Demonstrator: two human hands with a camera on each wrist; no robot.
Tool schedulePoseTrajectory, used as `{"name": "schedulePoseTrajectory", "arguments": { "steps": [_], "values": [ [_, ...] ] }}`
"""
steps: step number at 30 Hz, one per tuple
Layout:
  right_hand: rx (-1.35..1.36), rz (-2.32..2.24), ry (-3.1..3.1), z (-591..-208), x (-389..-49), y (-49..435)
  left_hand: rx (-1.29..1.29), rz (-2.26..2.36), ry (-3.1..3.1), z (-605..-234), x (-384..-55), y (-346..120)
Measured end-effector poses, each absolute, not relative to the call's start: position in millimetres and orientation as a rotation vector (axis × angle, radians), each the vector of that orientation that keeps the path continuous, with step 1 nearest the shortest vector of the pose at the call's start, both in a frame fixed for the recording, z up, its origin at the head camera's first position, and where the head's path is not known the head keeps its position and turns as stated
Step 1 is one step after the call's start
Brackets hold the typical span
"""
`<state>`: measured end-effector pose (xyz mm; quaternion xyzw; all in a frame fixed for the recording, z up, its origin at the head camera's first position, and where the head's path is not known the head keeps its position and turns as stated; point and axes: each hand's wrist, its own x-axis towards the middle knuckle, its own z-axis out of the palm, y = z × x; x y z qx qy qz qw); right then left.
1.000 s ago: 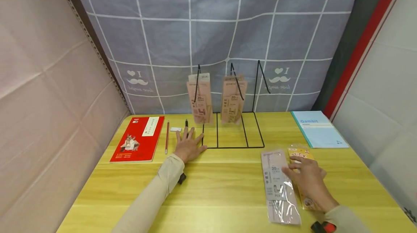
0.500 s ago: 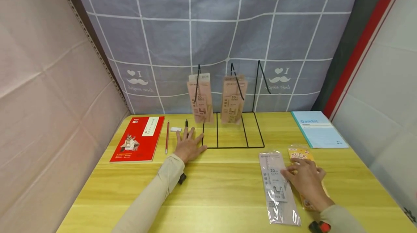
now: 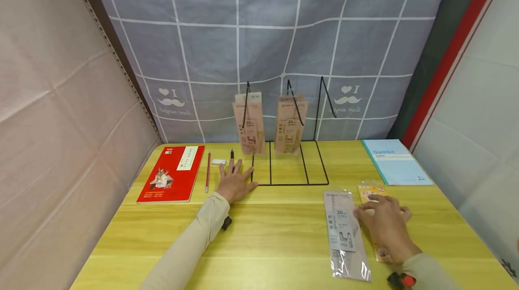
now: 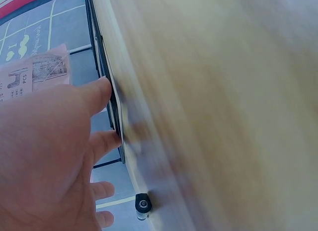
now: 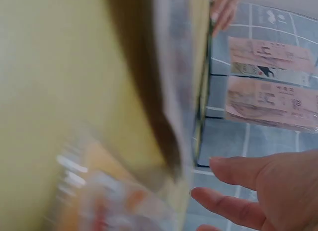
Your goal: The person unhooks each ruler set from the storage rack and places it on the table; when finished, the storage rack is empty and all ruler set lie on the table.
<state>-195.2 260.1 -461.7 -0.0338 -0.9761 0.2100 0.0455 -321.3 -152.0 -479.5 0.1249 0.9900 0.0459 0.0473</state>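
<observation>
A creased beige sleeve [image 3: 178, 245] ends just behind the bare left hand [image 3: 236, 184], a small black fitting [image 3: 226, 223] beside its cuff [image 3: 219, 201]. Behind the bare right hand [image 3: 387, 229], a matching sleeve [image 3: 430, 274] adjoins a black-and-red fitting [image 3: 395, 281].

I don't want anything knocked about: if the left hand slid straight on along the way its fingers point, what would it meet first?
Probably the slim black pen, right in front of the left hand; the head view leaves unclear whether they already touch.
</observation>
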Motion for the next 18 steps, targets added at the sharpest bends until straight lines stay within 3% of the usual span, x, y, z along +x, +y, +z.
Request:
{"name": "schedulePoseTrajectory", "arguments": {
  "steps": [18],
  "values": [
    [0.311,1.012,-2.774,-403.8,-262.1,258.1,0.385,0.129,3.022,-481.4,-320.3,-151.9]
  ]
}}
